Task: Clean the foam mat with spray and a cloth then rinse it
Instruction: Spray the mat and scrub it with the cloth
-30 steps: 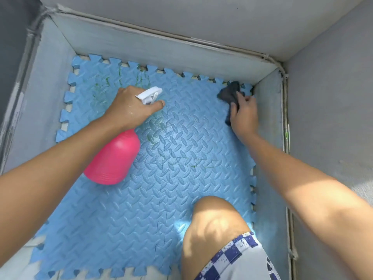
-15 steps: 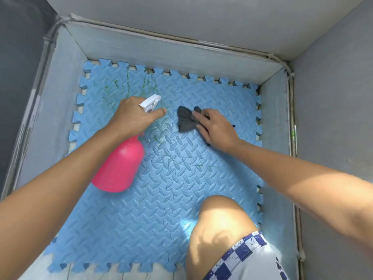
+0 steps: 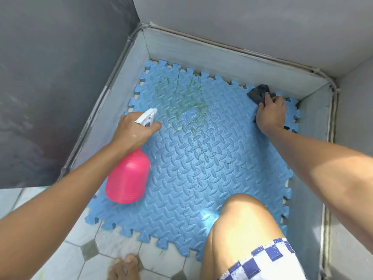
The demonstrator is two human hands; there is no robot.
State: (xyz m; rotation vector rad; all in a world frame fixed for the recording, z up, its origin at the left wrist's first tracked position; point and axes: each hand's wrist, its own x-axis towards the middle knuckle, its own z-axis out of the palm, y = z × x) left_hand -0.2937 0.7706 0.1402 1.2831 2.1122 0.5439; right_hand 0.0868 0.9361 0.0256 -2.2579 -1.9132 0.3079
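Far mat (image 3: 201, 168) corner: cloth (image 3: 258, 92) back there

In my left hand (image 3: 133, 132) the bottle (image 3: 129, 178) is smooth pink plastic with a white plastic trigger (image 3: 146, 117), while my right hand (image 3: 270, 115) grips a dark matt cloth (image 3: 258, 92) on the ribbed blue foam mat (image 3: 201, 168).

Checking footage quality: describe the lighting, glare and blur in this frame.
Head view: hard sunlight overexposes the knee and right forearm; a glare patch lies on the foam mat beside the knee; green stains, left hand and right hand look sharp.
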